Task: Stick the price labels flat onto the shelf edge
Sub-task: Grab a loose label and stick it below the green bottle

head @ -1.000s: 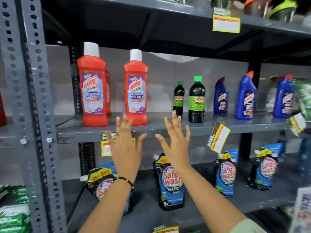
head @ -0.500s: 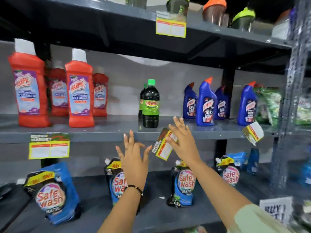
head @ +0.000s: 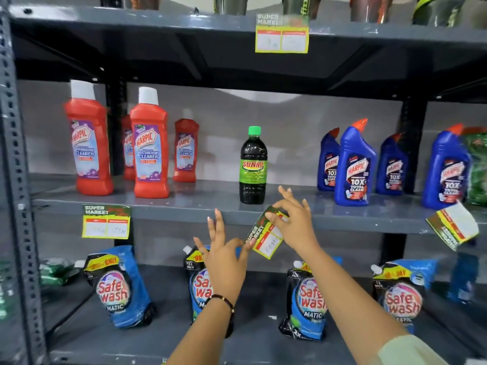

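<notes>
A yellow and green price label (head: 264, 237) hangs crooked from the grey middle shelf edge (head: 184, 210), tilted down to the left. My right hand (head: 296, 222) pinches its upper corner against the edge. My left hand (head: 224, 255) pinches its lower left corner between thumb and forefinger, other fingers spread. Another label (head: 106, 222) sits flat on the same edge at the left. A third label (head: 453, 226) dangles askew at the right. A fourth label (head: 282, 34) is stuck flat on the top shelf edge.
On the middle shelf stand red Harpic bottles (head: 150, 146), a dark Sunny bottle (head: 253, 167) just behind the hands, and blue Harpic bottles (head: 354, 164). Safe Wash pouches (head: 117, 285) lean on the lower shelf. A perforated grey upright (head: 15, 180) bounds the left.
The view has shifted right along the shelf. My right hand has closed on the crooked label's top corner and my left hand has come up and taken its lower corner.
</notes>
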`<state>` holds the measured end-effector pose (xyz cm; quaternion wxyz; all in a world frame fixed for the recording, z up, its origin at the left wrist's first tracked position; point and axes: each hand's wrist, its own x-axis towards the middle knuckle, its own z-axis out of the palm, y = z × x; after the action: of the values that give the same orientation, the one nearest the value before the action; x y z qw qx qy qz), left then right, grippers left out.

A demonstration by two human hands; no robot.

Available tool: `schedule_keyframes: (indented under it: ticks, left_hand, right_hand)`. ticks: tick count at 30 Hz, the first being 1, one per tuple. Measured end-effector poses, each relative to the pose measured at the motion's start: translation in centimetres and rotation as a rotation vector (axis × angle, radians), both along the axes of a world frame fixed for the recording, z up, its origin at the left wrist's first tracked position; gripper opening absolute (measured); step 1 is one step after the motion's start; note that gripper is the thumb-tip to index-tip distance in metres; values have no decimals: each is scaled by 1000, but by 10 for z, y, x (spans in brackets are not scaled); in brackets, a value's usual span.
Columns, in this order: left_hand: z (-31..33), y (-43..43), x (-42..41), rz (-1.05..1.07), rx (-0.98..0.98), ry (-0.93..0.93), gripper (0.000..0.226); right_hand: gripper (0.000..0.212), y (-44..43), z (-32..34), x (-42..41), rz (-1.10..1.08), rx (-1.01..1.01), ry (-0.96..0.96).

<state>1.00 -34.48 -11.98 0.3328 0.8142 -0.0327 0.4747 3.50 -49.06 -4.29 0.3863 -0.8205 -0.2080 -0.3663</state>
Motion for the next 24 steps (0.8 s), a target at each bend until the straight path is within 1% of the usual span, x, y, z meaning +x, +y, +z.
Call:
schedule_keyframes:
  ticks: [3,7,11,13,15,17,21,24]
  left_hand:
    - [-1,2,0,-71,-68,-20,18]
    - [4,2,0,-133,-117,-35,21]
    - [8,3,1,-153,-120,-10,24]
    - [9,5,-2,-167,-111,-8,24]
    - [13,8,-4,-172,-100,-16,23]
    - [17,11,-4,-178,-96,-34,22]
    - [22,21,2,-243,-96,-50,19]
    - [24,27,7,-281,-18,-27,23]
  right_hand:
    - [11,-1,-2,0,29,29,-20]
    - [15,-5,-3,-2,42,2,-44]
    - [19,-12,-1,-8,83,-140,-7]
    - [19,-15,-2,-12,95,-126,8]
    - [19,-16,-5,-14,80,-48,-12]
    - [20,-16,-12,-15,53,-23,-51]
    - [20,-15,-25,-13,-6,-47,-91]
    - [20,-13,-28,-13,-44,-97,-81]
